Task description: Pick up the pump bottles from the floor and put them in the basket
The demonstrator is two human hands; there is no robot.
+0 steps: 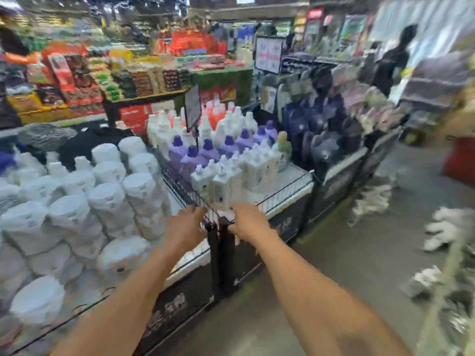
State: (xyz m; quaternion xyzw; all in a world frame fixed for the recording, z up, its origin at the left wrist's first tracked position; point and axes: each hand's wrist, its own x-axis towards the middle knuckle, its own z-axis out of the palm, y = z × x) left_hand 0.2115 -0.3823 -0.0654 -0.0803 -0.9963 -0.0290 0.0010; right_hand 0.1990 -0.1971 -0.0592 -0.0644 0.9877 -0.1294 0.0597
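Best to stand the white pump bottle [227,186] upright inside the wire basket [285,189]; whether the left hand [185,226] and right hand [247,222] grip anything is too blurred to tell.

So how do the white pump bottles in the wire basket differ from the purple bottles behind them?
The white pump bottles are white with pump tops; the purple bottles are lilac with dark purple caps. The white ones stand in front, the purple ones behind. Both stand upright in the same wire basket.
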